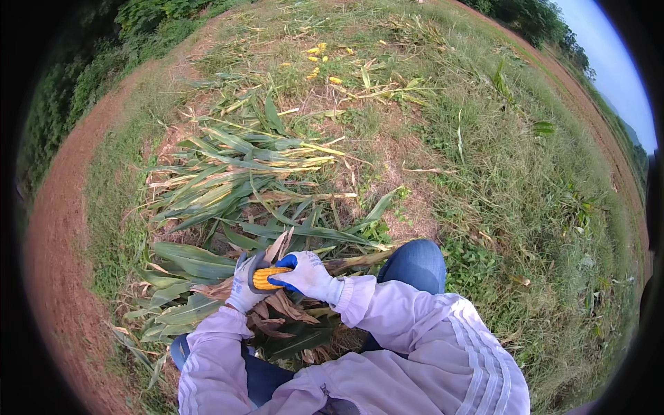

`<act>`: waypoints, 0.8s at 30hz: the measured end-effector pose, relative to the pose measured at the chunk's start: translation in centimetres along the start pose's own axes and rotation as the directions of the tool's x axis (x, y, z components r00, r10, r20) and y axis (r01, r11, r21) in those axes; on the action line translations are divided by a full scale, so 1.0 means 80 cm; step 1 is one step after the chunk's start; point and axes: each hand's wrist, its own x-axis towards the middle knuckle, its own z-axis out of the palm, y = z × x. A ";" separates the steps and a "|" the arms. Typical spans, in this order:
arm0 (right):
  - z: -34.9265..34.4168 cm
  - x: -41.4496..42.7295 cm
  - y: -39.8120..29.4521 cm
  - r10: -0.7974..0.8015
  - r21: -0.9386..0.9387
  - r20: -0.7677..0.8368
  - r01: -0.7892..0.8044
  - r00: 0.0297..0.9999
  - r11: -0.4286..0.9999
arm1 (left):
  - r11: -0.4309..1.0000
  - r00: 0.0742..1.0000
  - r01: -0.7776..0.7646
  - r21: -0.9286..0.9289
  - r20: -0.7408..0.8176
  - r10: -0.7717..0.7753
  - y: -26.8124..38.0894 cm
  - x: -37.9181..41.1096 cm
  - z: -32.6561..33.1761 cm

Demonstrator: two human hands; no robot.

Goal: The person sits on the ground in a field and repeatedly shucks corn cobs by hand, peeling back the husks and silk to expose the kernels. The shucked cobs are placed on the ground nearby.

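Both my hands wear white knit gloves, the left with a grey palm and the right with a blue one. My left hand (247,281) grips a yellow corn cob (266,278) from its left side. On the cob's right end, the thumb and fingers of my right hand (306,274) are closed. Dry brown husks (285,306) hang open below and around the cob. A cut corn stalk (360,261) lies from near my right hand towards my knee. Green and dry corn leaves (194,262) spread under and left of my hands.
A heap of cut corn stalks with leaves (244,161) lies on the ground ahead. Several bare yellow cobs (317,59) are scattered farther off. Grass and weeds (519,207) cover the right side, and a strip of bare reddish soil (62,249) curves along the left. My bent knee (417,264) is beside the stalk.
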 end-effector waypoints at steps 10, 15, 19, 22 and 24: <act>-0.011 0.003 0.016 -0.038 -0.045 0.073 0.041 0.997 0.998 | 0.980 0.999 -0.026 0.197 0.042 0.018 -0.009 -0.009 0.009; -0.034 0.006 0.013 0.251 -0.043 0.561 -0.275 0.789 0.961 | 0.906 0.993 -0.113 0.409 0.085 0.086 0.020 -0.012 0.008; 0.005 -0.005 0.048 0.207 0.248 0.754 -0.561 0.624 0.790 | 0.912 0.958 -0.288 0.293 0.084 0.275 0.051 -0.001 -0.004; 0.027 -0.018 0.028 0.165 0.353 0.604 -0.448 0.780 0.821 | 0.903 0.948 -0.288 0.319 -0.041 0.317 0.031 0.000 -0.010; 0.053 -0.012 0.044 0.082 0.304 0.438 -0.233 0.895 0.924 | 0.905 0.950 -0.275 0.325 -0.053 0.308 0.022 0.004 -0.009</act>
